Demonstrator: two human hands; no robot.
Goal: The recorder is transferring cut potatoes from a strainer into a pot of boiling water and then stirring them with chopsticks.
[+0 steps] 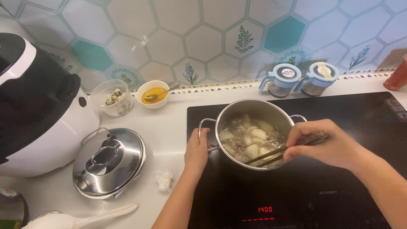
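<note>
The left hand (pixel 197 149) has its fingers (pixel 204 135) wrapped tight around the near handle of a steel pot (pixel 254 111) standing on the black induction cooktop (pixel 360 127). The right hand (pixel 328 143) pinches a pair of dark chopsticks (pixel 280 151), whose tips dip into the pot's pale broth among white vegetable chunks and bits of meat. Left of the left hand's fingers, the steel pot lid (pixel 109 163) lies on the white surface (pixel 169 123). Beyond them stand a clear tub (pixel 111 97) holding speckled quail eggs and a white bowl (pixel 153 92) of yellow liquid with a spoon. Two blue-lidded jars (pixel 283 79) stand beyond the pot.
</note>
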